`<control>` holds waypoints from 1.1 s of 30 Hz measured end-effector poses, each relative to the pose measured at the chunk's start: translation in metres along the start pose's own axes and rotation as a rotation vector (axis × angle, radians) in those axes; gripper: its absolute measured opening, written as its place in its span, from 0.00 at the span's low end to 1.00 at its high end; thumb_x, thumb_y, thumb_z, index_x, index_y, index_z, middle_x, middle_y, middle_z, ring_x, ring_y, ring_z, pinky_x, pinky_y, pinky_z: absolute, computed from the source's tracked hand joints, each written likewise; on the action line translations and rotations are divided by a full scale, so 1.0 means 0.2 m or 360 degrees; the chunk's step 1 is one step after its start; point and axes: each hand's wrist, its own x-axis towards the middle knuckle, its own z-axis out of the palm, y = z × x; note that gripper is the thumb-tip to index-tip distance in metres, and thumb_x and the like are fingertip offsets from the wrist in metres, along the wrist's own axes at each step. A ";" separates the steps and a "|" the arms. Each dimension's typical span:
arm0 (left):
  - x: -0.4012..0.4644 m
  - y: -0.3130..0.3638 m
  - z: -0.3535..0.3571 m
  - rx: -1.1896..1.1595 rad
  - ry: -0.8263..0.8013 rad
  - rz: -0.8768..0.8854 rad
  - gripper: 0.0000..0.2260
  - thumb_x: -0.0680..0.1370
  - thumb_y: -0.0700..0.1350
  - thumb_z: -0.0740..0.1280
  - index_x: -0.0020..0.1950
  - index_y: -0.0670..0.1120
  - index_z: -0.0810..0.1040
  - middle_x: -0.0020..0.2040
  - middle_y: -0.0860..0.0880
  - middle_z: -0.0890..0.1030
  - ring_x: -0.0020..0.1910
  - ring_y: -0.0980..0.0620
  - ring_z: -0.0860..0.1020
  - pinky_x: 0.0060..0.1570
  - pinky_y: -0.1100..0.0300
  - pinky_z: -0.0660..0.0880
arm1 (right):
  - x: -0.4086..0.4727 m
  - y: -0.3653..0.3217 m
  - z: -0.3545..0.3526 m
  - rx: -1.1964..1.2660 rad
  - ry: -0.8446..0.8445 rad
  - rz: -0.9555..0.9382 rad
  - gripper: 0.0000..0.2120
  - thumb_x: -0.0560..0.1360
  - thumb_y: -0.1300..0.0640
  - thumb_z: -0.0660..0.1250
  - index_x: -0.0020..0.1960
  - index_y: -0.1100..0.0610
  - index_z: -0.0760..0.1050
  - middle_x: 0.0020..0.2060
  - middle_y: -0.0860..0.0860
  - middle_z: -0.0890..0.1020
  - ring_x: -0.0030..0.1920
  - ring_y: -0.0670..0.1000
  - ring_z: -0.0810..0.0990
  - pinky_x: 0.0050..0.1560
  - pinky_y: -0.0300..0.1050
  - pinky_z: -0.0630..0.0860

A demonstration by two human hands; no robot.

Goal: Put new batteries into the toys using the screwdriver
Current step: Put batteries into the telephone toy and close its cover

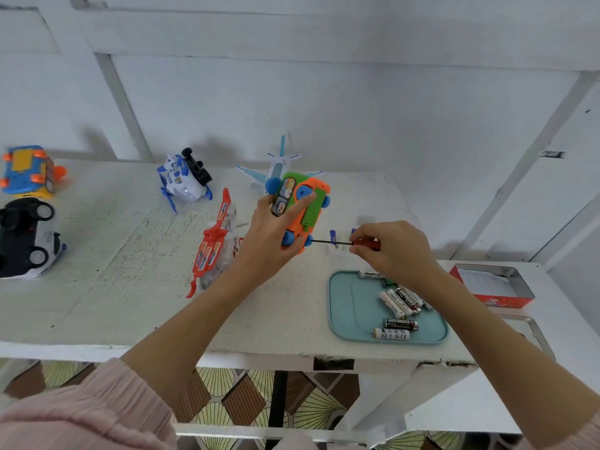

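The white table point(113, 287) carries five other toys, none of them being worked on: an airplane point(276, 167), a red helicopter point(214, 245), a blue-and-white helicopter point(185, 180), a black-and-white car point(29, 238) and a blue-and-yellow vehicle point(27, 172). A teal tray point(350, 316) holds loose AA batteries point(401, 303). The left hand point(269, 235) grips the orange-and-green toy car point(300, 209) above the table, underside up, green battery cover in place. The right hand point(389, 246) pinches the red-handled screwdriver point(344, 243), tip at the car's lower edge. Judging by this, unscrewing is underway; the battery swap remains.
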 end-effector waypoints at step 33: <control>0.03 -0.04 0.03 0.0342 -0.0212 0.0298 0.31 0.75 0.42 0.71 0.70 0.58 0.59 0.66 0.32 0.64 0.62 0.33 0.69 0.57 0.42 0.74 | 0.05 -0.02 0.06 -0.0221 -0.0145 -0.0163 0.11 0.77 0.49 0.61 0.56 0.49 0.78 0.48 0.47 0.82 0.49 0.50 0.77 0.43 0.42 0.72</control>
